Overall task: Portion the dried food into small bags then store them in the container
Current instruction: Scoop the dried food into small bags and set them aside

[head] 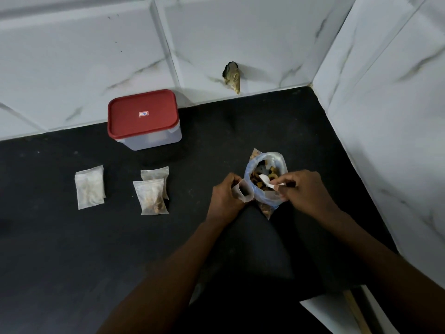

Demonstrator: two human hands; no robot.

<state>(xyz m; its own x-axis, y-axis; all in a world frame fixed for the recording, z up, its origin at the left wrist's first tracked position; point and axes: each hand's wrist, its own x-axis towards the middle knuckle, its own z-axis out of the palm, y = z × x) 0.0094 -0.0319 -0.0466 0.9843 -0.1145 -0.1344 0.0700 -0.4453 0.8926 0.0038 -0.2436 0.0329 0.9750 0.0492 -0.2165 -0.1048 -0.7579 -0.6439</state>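
A large clear bag of brown dried food (266, 173) stands open on the black counter at the right. My left hand (225, 196) grips a small clear bag (244, 192) with its mouth held open, right beside the large bag. My right hand (301, 188) pinches a white plastic spoon (267, 180) whose bowl reaches into the large bag. Two small filled bags (151, 197) lie overlapping in the middle of the counter. A stack of empty small bags (89, 188) lies further left. The clear container with a red lid (144, 116) stands shut at the back.
The black counter (72, 249) meets white marble-patterned wall tiles (240, 32) at the back and on the right. A hole in the back wall (232, 74) sits just above the counter. The counter's front edge (325, 300) shows at the lower right.
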